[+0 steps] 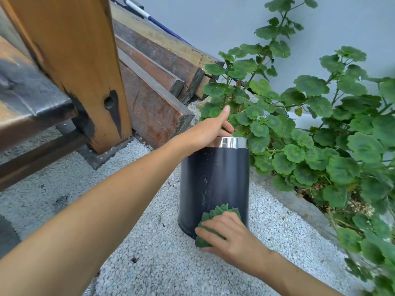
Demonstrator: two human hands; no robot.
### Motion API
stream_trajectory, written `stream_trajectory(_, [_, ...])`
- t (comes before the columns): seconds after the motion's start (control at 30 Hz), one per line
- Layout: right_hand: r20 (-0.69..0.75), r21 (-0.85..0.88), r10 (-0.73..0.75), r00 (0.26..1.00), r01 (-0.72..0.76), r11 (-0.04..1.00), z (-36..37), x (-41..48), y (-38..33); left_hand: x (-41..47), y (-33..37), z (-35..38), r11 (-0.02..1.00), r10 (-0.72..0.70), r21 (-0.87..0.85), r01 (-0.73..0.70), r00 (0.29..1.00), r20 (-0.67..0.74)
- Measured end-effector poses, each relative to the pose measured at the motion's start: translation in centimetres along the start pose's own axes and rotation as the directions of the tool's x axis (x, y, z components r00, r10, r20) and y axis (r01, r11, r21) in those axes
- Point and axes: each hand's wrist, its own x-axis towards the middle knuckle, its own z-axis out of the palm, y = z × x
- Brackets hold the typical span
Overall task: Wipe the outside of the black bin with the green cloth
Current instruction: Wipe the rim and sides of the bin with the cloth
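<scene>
1. Right hand (232,238): fingers bent around a bunched green cloth (215,218), pressing it against the lower front wall of the bin
2. Left hand (208,129): laid over the top rim of the bin at its left side, index finger pointing up; fingers beyond the rim hidden, so grip cannot be told
3. Black bin (215,180): cylindrical, chrome band (232,142) at top, pale streaks and specks on its wall; leaning on white gravel ground (149,242)
4. Geranium plant (316,129): just beside and behind the bin, to the right
5. Wooden post (81,67): left, upright
6. Stacked timber beams (154,75): behind post, along a grey wall (213,18)
</scene>
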Motion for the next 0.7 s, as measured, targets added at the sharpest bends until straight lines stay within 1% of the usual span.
stream_trajectory(0.03, [-0.038, 0.066, 0.082, 0.996, -0.080, 0.995, -0.7, 0.7, 0.3, 0.0, -0.2, -0.3, 0.999, -0.004, -0.032, 0.005, 1.000, 0.021])
stream_trajectory(0.1, [-0.137, 0.184, 0.249, 0.959, -0.223, 0.957, -2.4, 2.9, 1.6, 0.1, -0.4, -0.9, 0.998, -0.007, -0.060, 0.010, 0.998, 0.060])
stream_trajectory(0.13, [-0.192, 0.190, 0.303, 0.933, -0.268, 0.944, -3.4, 4.4, 2.7, 0.2, -0.2, -1.0, 0.998, -0.004, -0.062, 0.009, 0.997, 0.076])
stream_trajectory(0.17, [-0.239, 0.146, 0.322, 0.916, -0.294, 0.945, -4.3, 6.1, 3.9, 0.2, -0.3, -1.2, 0.997, 0.001, -0.072, 0.006, 0.996, 0.086])
stream_trajectory(0.23, [-0.289, -0.003, 0.276, 0.917, -0.289, 0.957, -5.7, 9.4, 6.6, 0.4, -0.2, -1.5, 0.993, 0.008, -0.117, 0.002, 0.997, 0.083])
stream_trajectory(0.27, [-0.273, -0.080, 0.230, 0.934, -0.260, 0.962, -6.1, 10.9, 7.8, 0.5, -0.2, -1.6, 0.990, 0.003, -0.144, 0.008, 0.997, 0.072])
stream_trajectory(0.33, [-0.174, -0.237, 0.131, 0.976, -0.170, 0.956, -6.2, 13.0, 9.4, 0.6, -0.1, -1.9, 0.982, -0.010, -0.188, 0.022, 0.998, 0.063])
stream_trajectory(0.4, [-0.081, -0.337, 0.054, 0.995, -0.079, 0.938, -5.7, 13.6, 10.0, 0.5, 0.0, -2.2, 0.980, -0.022, -0.195, 0.032, 0.998, 0.058])
stream_trajectory(0.47, [-0.026, -0.346, 0.039, 0.999, -0.046, 0.937, -4.7, 13.2, 10.0, 0.5, -0.2, -2.5, 0.979, -0.034, -0.201, 0.040, 0.999, 0.035])
stream_trajectory(0.6, [0.081, -0.291, 0.129, 0.988, -0.100, 0.951, -2.9, 10.7, 8.5, 0.7, -0.6, -2.5, 0.978, -0.017, -0.208, 0.021, 1.000, 0.022])
stream_trajectory(0.7, [0.168, -0.241, 0.127, 0.978, -0.084, 0.967, -1.8, 8.7, 6.6, 0.6, -0.1, -1.7, 0.996, 0.015, -0.090, -0.012, 0.999, 0.035])
